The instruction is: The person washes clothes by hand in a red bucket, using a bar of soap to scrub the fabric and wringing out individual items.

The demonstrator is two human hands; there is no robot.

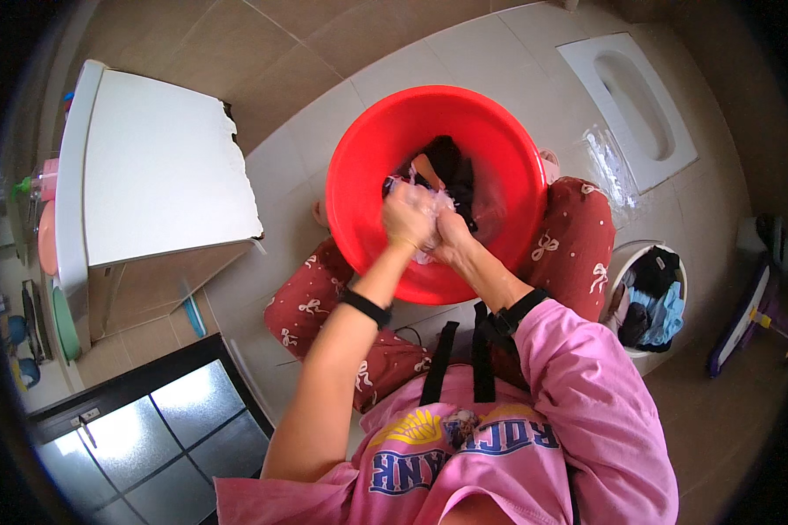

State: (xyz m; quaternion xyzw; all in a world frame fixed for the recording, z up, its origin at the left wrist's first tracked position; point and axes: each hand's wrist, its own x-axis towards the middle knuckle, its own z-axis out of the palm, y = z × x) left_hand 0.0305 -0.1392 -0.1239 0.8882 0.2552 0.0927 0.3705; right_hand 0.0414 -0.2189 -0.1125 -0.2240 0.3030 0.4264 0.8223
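Observation:
A large red basin [350, 175] stands on the floor between my knees, with dark wet clothes [446, 162] bunched at its far side. Over it, my left hand [407, 214] and my right hand [451, 234] are closed and pressed close together. Between them they squeeze a wet pale pinkish cloth [432, 199], which looks sudsy and is partly smeared by motion. Most of the cloth is hidden behind my fingers. A patch of similar pale fabric shows below my hands, near the basin's inner wall.
To the right, a white bucket [611, 284] holds dark and light-blue clothes [661, 311]. A squat toilet [635, 109] lies at the far right, with wet floor beside it. A white-topped cabinet [166, 166] stands left. A dark-framed glass door [158, 437] is at lower left.

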